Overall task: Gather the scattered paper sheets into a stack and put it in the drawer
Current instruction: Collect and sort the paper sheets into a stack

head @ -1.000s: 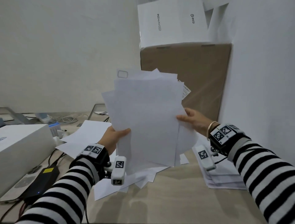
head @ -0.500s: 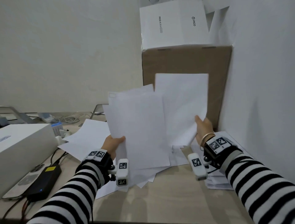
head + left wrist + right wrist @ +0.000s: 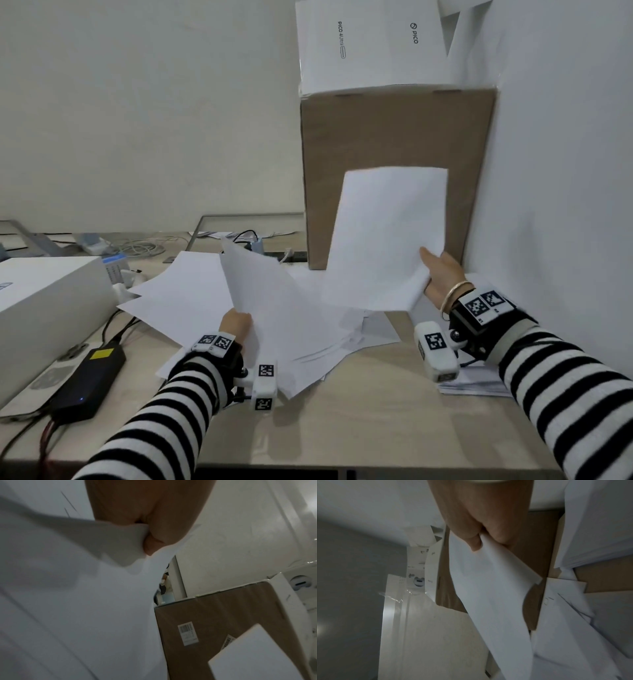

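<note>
Left hand (image 3: pixel 235 322) pinches uneven bundle (image 3: pixel 274 308); right hand (image 3: pixel 440 274) pinches single sheet (image 3: pixel 387 240); loose sheets (image 3: pixel 178 291) at 10 o'clock on surface (image 3: pixel 342 421); stacking unfinished, drawer unseen.

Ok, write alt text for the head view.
A person in striped sleeves holds paper sheets in each hand above a desk: the left hand grips a tilted bundle, the right hand a raised sheaf. A brown cardboard box stands behind.

One white sheet (image 3: pixel 387 240) is held up near the desk's right rear corner. A fanned bundle of sheets (image 3: pixel 270 308) tilts over loose sheets (image 3: pixel 181 291) strewn mid-desk, and a flat pile (image 3: pixel 476 383) lies at the right edge.
</note>
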Available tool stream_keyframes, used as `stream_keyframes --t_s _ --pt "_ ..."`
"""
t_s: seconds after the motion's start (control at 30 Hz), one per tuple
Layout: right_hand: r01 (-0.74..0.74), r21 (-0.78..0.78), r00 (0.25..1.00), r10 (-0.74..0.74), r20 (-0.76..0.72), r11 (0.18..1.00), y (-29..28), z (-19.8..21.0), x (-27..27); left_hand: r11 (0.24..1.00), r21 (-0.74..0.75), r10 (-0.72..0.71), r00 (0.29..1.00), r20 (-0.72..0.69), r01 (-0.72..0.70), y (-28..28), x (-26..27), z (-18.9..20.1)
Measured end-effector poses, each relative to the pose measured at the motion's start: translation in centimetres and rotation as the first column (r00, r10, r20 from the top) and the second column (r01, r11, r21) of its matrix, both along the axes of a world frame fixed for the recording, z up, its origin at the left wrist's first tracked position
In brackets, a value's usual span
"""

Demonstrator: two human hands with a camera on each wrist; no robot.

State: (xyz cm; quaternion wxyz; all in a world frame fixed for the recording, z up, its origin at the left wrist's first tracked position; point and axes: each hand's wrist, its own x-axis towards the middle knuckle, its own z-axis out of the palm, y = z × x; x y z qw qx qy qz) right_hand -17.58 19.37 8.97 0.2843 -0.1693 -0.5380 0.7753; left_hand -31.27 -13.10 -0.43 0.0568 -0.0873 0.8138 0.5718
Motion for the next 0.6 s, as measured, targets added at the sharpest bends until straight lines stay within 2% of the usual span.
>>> stream_keyframes --t_s 0.1,0.23,0.33,0.43,0.47,0.53,0.6 --pt "-0.146 0.021 0.984 0.143 0.105 0.989 -1.9 -1.5 -0.3 0.975 0.211 -0.067 0.997 -0.028 0.072 1.3 1.0 0.5" --pt "-0.217 0.052 0.958 0.202 0.202 0.975 -4.5 -3.3 -1.1 0.848 0.468 -0.238 0.967 -0.088 0.251 3.3 2.9 2.3" --pt "-0.246 0.119 0.940 0.207 0.270 0.962 -6.1 -4.0 -1.3 0.802 0.437 -0.365 0.913 -0.180 0.407 4.3 4.3 3.5" --pt "-0.273 0.337 0.905 0.122 0.407 0.901 -5.7 -4.9 -1.9 0.831 0.398 -0.327 0.920 -0.214 0.388 4.6 4.6 3.9" --pt "-0.272 0.365 0.891 0.091 0.444 0.890 -5.2 -4.8 -1.7 0.830 0.409 -0.315 0.924 -0.218 0.379 4.4 4.6 4.0" --pt "-0.280 0.326 0.893 0.120 0.435 0.903 -4.4 -4.1 -1.2 0.810 0.434 -0.327 0.919 -0.220 0.393 3.8 4.6 4.7" --pt "-0.348 0.275 0.910 0.253 0.327 0.896 -3.9 -2.7 -0.5 0.797 0.430 -0.365 0.905 -0.218 0.425 3.3 4.9 5.7"
